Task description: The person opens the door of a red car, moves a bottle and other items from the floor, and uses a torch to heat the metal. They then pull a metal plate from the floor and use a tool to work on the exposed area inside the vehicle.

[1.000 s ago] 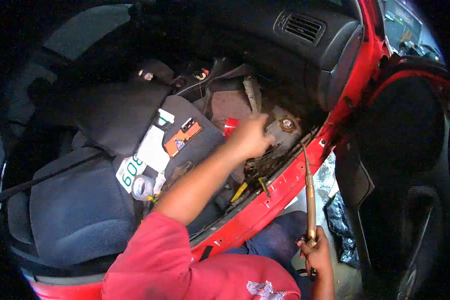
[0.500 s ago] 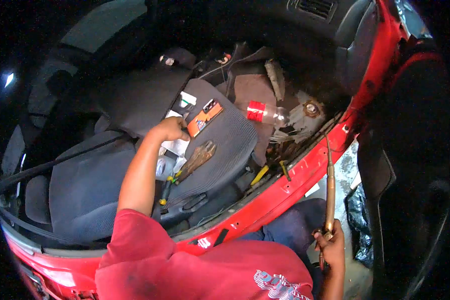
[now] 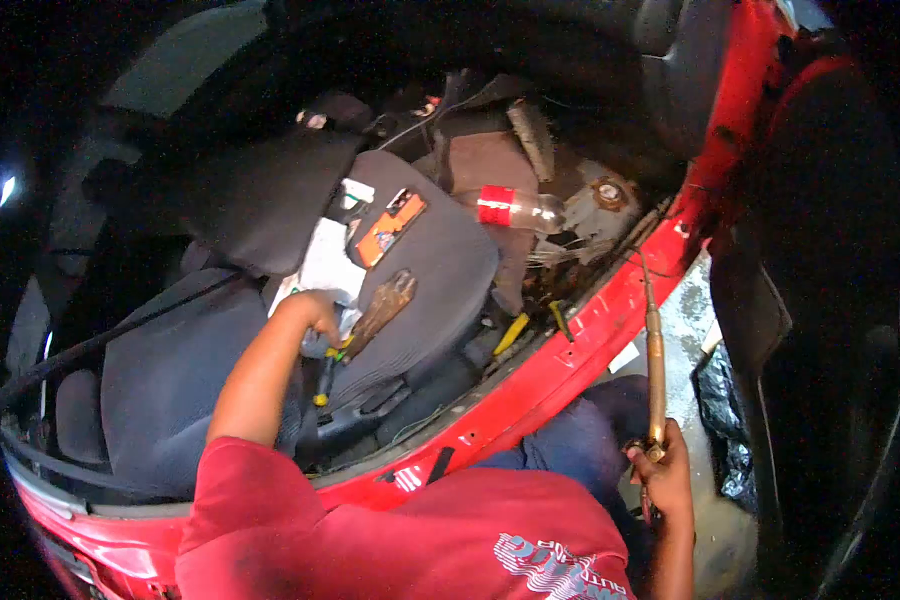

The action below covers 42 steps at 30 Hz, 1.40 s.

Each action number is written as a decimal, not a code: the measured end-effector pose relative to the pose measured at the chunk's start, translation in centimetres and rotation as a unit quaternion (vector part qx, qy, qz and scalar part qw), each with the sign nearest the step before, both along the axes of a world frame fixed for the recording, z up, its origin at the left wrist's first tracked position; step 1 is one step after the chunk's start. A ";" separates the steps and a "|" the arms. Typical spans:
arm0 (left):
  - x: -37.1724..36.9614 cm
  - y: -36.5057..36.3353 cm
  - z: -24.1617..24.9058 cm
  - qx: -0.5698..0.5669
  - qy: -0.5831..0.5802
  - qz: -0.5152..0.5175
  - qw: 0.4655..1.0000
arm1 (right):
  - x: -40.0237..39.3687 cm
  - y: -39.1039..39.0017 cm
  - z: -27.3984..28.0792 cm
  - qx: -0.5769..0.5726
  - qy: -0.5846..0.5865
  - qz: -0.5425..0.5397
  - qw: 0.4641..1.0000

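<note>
My left hand [image 3: 314,312] reaches over the seat cushion with fingers bent loosely downward. The fingertips are partly hidden beside a clear plastic item and a yellow-and-black handled tool [image 3: 325,380]. White papers [image 3: 330,265] lie just beyond this hand. To its right rests a brown, worn-looking glove or cloth [image 3: 385,305], with an orange box-like item [image 3: 390,230] higher up the cushion. Low on the right, my right hand [image 3: 665,475] is closed round the valve end of a long brass gas torch [image 3: 655,375], its thin tube pointing up along the red sill.
A plastic bottle with a red label [image 3: 510,207] lies on the torn car floor. The red door sill [image 3: 530,400] curves between me and the seat [image 3: 450,260]. Yellow tools [image 3: 511,333] lie by the sill. A black plastic bag [image 3: 725,430] is on the ground outside.
My left hand has moved down and left, from beside the orange item to the clear plastic and the yellow-and-black tool. My right hand still holds the torch. The view has shifted slightly.
</note>
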State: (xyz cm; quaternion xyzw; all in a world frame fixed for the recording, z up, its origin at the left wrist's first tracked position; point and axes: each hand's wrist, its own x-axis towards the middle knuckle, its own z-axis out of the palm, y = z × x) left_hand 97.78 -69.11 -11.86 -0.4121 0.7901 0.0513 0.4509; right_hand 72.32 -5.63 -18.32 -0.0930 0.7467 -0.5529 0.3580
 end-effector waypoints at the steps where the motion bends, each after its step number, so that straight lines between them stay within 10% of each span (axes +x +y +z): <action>1: 0.5 -0.6 -0.4 -0.016 -0.007 -0.003 1.000 | -0.1 0.2 0.3 0.022 -0.013 0.017 1.000; 9: 6.2 -6.2 -3.8 -0.020 -0.005 0.202 0.979 | 0.5 1.1 -1.3 -0.024 -0.016 -0.026 0.999; 11: 2.7 -2.9 -0.2 -0.087 -0.043 -0.041 0.994 | 0.4 1.3 -1.5 -0.010 0.003 -0.022 1.000; 18: -7.3 4.1 8.8 -0.057 0.222 -0.079 0.970 | 0.5 1.7 -1.5 -0.010 0.015 -0.027 0.999; 28: -25.6 9.3 5.1 -0.089 0.463 -0.273 0.838 | 1.5 1.5 0.9 -0.016 -0.024 -0.054 0.998; 42: -41.8 -10.5 -12.6 -0.084 0.053 -0.254 0.962 | 5.6 5.0 1.8 0.076 0.003 -0.127 0.989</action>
